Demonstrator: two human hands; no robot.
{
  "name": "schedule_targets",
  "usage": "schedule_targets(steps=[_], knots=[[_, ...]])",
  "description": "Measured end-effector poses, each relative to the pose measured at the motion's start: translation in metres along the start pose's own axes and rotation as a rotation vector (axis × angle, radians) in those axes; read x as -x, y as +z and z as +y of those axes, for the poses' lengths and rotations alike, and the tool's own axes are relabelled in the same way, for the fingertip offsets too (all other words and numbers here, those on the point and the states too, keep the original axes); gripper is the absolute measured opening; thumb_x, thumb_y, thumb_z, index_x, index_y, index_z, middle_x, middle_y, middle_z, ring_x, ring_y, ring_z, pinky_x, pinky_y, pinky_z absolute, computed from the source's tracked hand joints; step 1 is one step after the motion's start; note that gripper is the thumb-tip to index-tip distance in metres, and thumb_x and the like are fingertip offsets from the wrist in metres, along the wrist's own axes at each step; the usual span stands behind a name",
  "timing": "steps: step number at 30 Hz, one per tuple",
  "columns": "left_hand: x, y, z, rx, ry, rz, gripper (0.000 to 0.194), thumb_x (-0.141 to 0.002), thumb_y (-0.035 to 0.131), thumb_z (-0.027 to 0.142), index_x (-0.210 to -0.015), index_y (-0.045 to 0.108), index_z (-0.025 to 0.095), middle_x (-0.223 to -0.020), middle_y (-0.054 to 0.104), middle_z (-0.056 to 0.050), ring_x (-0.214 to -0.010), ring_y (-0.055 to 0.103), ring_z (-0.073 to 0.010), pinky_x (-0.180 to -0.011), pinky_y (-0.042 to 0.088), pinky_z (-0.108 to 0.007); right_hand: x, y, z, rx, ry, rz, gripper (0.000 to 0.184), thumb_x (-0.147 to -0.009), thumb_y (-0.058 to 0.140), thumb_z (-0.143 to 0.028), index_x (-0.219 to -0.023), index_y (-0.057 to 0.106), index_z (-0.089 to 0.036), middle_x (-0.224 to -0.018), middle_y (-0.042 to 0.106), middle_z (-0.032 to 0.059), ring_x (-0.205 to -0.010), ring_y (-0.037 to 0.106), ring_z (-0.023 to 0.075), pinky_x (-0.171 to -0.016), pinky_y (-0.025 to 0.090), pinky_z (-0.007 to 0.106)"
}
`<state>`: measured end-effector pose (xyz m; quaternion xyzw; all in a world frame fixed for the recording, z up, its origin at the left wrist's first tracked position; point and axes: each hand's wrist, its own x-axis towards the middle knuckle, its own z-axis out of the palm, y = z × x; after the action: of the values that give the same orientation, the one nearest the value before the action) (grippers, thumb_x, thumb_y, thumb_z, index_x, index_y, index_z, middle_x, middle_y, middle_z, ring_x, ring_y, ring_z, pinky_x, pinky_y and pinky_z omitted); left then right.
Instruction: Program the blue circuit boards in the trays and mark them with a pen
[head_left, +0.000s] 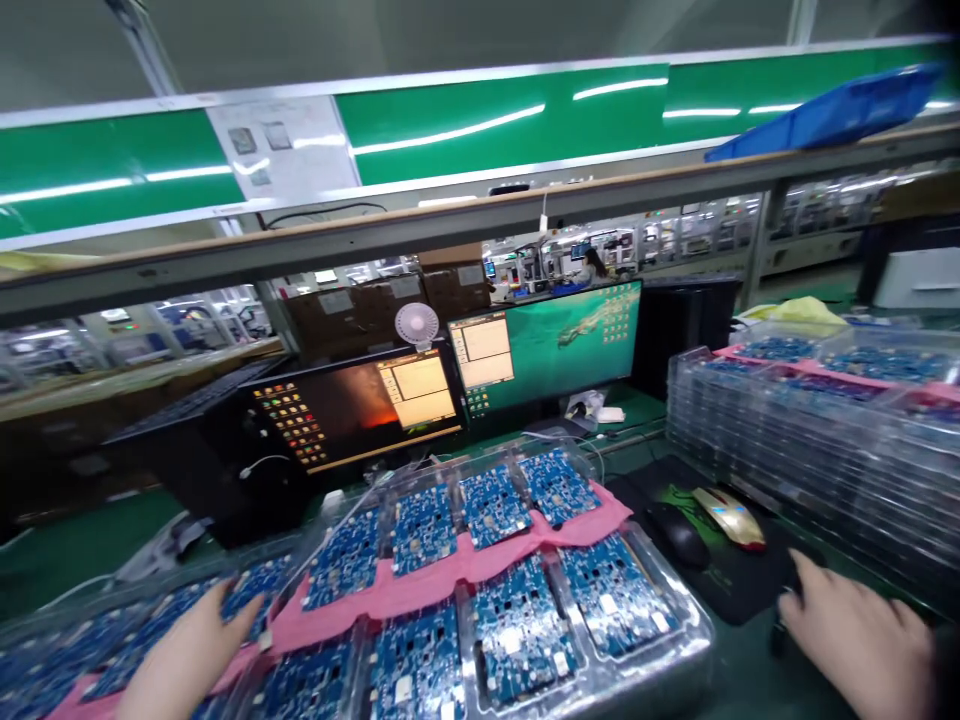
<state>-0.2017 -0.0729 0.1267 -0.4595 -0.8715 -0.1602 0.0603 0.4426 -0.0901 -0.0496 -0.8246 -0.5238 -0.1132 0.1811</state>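
Note:
My left hand (184, 650) is over the left clear plastic tray (45, 600) of blue circuit boards, its thumb and a finger apart. Nothing shows between them. A pink strip (465, 565) runs across the boards in the middle tray (694, 625), just right of that hand. Several blue circuit boards (491, 505) lie in this tray's compartments. At the lower right, my right hand (855, 635) is blurred, with its fingers curled around a dark object (780, 625) whose kind I cannot make out. It is beside the black mouse pad (720, 585).
Two computer mice, one black (679, 535) and one gold (731, 517), rest on the pad. A tall stack of clear trays (795, 450) stands at right. Two monitors (360, 410) and a small fan (416, 325) are behind. A blue bin (832, 115) sits on the overhead shelf (450, 225).

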Motion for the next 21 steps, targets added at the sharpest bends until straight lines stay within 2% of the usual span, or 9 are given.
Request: schedule_targets(steps=[1, 2, 5, 8, 9, 11, 14, 17, 21], knots=[[0.007, -0.004, 0.007, 0.049, 0.008, -0.061, 0.043, -0.066, 0.056, 0.038, -0.100, 0.052, 0.013, -0.103, 0.060, -0.004, -0.095, 0.055, -0.0202, -0.080, 0.040, -0.024, 0.004, -0.011, -0.017, -0.107, -0.047, 0.000, 0.040, -0.072, 0.036, -0.034, -0.104, 0.054, -0.017, -0.089, 0.061, 0.0125, -0.082, 0.055, 0.0308, -0.077, 0.040, 0.048], [0.016, -0.007, 0.016, 0.137, 0.028, -0.067, 0.048, -0.069, 0.052, 0.040, -0.107, 0.048, 0.012, -0.111, 0.055, -0.007, -0.101, 0.052, -0.0220, -0.085, 0.038, -0.027, 0.009, -0.022, -0.037, -0.247, -0.131, -0.027, 0.039, -0.074, 0.035, -0.036, -0.103, 0.054, -0.017, -0.093, 0.060, 0.0119, -0.085, 0.056, 0.0291, -0.076, 0.043, 0.044], [0.054, -0.007, 0.058, 0.533, 0.107, 0.039, 0.050, -0.074, 0.045, 0.044, -0.115, 0.043, 0.014, -0.119, 0.048, -0.009, -0.107, 0.047, -0.0224, -0.090, 0.036, -0.031, 0.036, -0.063, -0.114, -0.694, -0.572, -0.227, 0.034, -0.079, 0.037, -0.039, -0.104, 0.055, -0.024, -0.111, 0.055, 0.0053, -0.101, 0.051, 0.0217, -0.084, 0.044, 0.033], [0.094, -0.006, 0.112, 1.022, 0.172, 0.201, 0.039, -0.079, 0.042, 0.041, -0.111, 0.045, 0.018, -0.117, 0.049, -0.007, -0.109, 0.045, -0.0195, -0.092, 0.035, -0.032, 0.071, -0.096, -0.195, -0.870, -1.139, -0.562, 0.029, -0.081, 0.040, -0.034, -0.107, 0.054, -0.031, -0.122, 0.047, 0.0007, -0.104, 0.050, 0.0184, -0.085, 0.044, 0.031], [0.106, -0.006, 0.129, 1.142, 0.193, 0.220, 0.035, -0.080, 0.042, 0.041, -0.107, 0.047, 0.019, -0.115, 0.051, -0.007, -0.108, 0.045, -0.0191, -0.092, 0.035, -0.033, 0.082, -0.103, -0.218, -0.898, -1.240, -0.608, 0.027, -0.083, 0.038, -0.031, -0.102, 0.056, -0.032, -0.124, 0.044, 0.0004, -0.096, 0.055, 0.0167, -0.080, 0.047, 0.030], [0.125, -0.005, 0.155, 1.317, 0.251, 0.132, 0.030, -0.082, 0.042, 0.038, -0.104, 0.049, 0.019, -0.113, 0.052, -0.006, -0.109, 0.045, -0.0186, -0.093, 0.035, -0.033, 0.104, -0.110, -0.254, -0.896, -1.415, -0.663, 0.025, -0.082, 0.041, -0.028, -0.102, 0.056, -0.029, -0.132, 0.034, 0.0046, -0.090, 0.058, 0.0169, -0.074, 0.048, 0.031], [0.139, -0.002, 0.170, 1.476, 0.259, 0.053, 0.026, -0.084, 0.040, 0.036, -0.102, 0.049, 0.020, -0.113, 0.052, -0.006, -0.109, 0.045, -0.0178, -0.093, 0.034, -0.033, 0.133, -0.108, -0.282, -0.807, -1.487, -0.693, 0.021, -0.078, 0.048, -0.028, -0.097, 0.057, -0.025, -0.136, 0.020, 0.0113, -0.079, 0.061, 0.0190, -0.065, 0.050, 0.031], [0.138, 0.005, 0.162, 1.557, 0.164, 0.069, 0.024, -0.085, 0.039, 0.036, -0.097, 0.051, 0.019, -0.110, 0.054, -0.007, -0.106, 0.047, -0.0176, -0.090, 0.035, -0.033, 0.151, -0.106, -0.286, -0.795, -1.429, -0.717, 0.015, -0.078, 0.048, -0.026, -0.088, 0.058, -0.025, -0.137, 0.015, 0.0105, -0.069, 0.062, 0.0160, -0.060, 0.049, 0.027], [0.138, 0.006, 0.148, 1.598, 0.061, 0.077, 0.023, -0.084, 0.039, 0.036, -0.094, 0.050, 0.018, -0.106, 0.056, -0.007, -0.102, 0.050, -0.0176, -0.085, 0.038, -0.032, 0.155, -0.110, -0.290, -0.855, -1.439, -0.787, 0.015, -0.073, 0.053, -0.026, -0.087, 0.058, -0.025, -0.133, 0.032, 0.0066, -0.060, 0.059, 0.0102, -0.061, 0.047, 0.024]])
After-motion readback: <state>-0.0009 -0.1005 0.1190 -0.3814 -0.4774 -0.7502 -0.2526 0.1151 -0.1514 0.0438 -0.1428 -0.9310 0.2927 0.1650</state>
